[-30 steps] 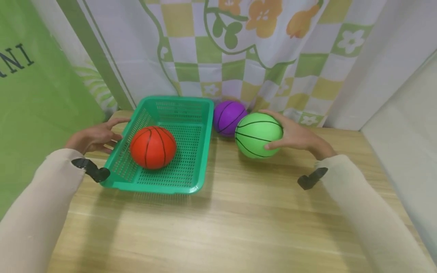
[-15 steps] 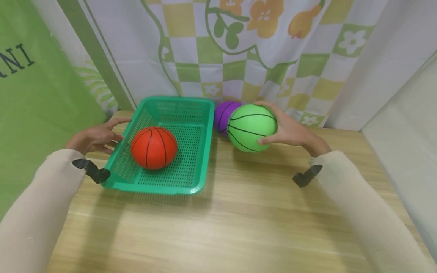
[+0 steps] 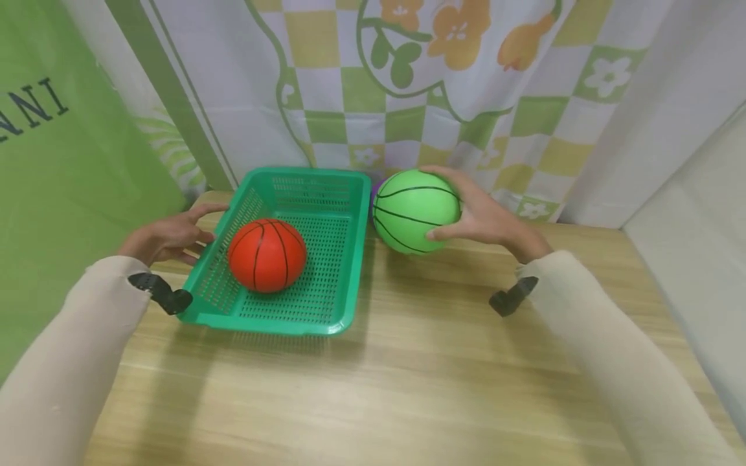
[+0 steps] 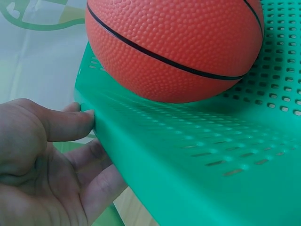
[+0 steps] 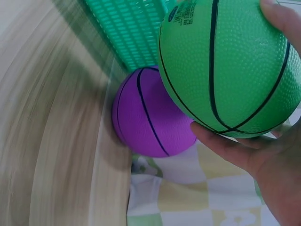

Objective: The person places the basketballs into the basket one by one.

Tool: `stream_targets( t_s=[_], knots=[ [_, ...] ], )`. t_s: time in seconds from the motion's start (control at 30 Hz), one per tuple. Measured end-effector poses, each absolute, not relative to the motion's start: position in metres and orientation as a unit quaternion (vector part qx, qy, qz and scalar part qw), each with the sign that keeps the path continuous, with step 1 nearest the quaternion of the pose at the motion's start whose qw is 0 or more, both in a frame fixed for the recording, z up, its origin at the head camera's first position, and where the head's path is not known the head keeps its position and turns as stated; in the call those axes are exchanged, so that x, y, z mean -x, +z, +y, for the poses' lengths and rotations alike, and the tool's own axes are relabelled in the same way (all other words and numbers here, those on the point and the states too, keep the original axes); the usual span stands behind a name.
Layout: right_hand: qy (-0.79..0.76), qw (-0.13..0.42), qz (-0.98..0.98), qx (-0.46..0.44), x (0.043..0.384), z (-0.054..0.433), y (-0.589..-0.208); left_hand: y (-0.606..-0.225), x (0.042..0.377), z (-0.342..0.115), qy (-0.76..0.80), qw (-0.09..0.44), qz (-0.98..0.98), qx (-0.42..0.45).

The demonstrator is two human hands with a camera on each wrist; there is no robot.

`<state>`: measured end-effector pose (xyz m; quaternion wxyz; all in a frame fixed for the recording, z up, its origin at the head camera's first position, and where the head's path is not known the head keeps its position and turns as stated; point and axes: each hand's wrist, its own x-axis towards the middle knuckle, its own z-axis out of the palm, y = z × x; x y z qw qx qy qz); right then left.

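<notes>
My right hand (image 3: 480,210) grips a green toy basketball (image 3: 415,210) from its right side, fingers spread round it and thumb on the near face. In the right wrist view the green ball is up off the wooden table (image 5: 61,141), overlapping a purple basketball (image 5: 141,117) that rests there. From the head view the purple ball (image 3: 375,194) is mostly hidden. A red basketball (image 3: 267,255) lies inside a green plastic basket (image 3: 352,272). My left hand (image 3: 169,238) is at the basket's left rim, its thumb (image 4: 75,125) touching the edge and its fairly straight fingers against the outer wall.
A checked, flowered curtain (image 3: 326,97) hangs along the table's back edge. On the left is a green cloth (image 3: 52,194) with dark letters. A pale wall (image 3: 693,213) borders the right side. Wood tabletop (image 3: 396,375) stretches in front of the basket.
My right hand has lifted the green ball and carried it left toward the basket, so it now covers most of the purple ball. The left hand stays at the basket's rim.
</notes>
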<state>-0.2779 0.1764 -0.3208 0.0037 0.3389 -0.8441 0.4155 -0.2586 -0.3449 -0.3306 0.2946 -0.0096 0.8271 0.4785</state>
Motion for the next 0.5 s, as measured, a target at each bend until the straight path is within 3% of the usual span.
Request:
stream_targets(
  t_s=[0.5],
  knots=[
    [0.442, 0.025, -0.832, -0.335, 0.291, 0.128, -0.316, -0.332, 0.259, -0.347, 0.479, 0.29, 0.828, 0.006]
  ],
)
